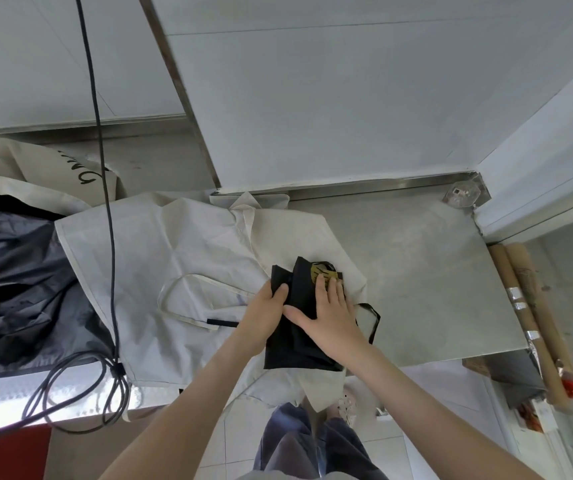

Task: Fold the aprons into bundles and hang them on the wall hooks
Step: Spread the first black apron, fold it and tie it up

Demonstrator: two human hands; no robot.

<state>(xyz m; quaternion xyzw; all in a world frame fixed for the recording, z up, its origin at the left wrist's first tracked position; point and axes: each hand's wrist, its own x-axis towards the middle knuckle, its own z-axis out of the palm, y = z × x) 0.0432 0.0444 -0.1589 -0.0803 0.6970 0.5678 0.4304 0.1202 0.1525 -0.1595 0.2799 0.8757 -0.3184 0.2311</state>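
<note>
A black apron, folded into a narrow bundle with a yellow logo at its far end, lies on top of a spread cream apron on the steel counter. My left hand grips the bundle's left edge, thumb on top. My right hand lies flat on the bundle, fingers spread over the logo. A black strap loops out to the right of the bundle. The cream apron's neck loop lies to the left of my hands. No wall hooks show.
A dark crumpled apron pile fills the left of the steel counter, with another cream cloth behind it. A black cable hangs down and coils at the front edge. Cardboard tubes stand at the right. A white wall rises behind.
</note>
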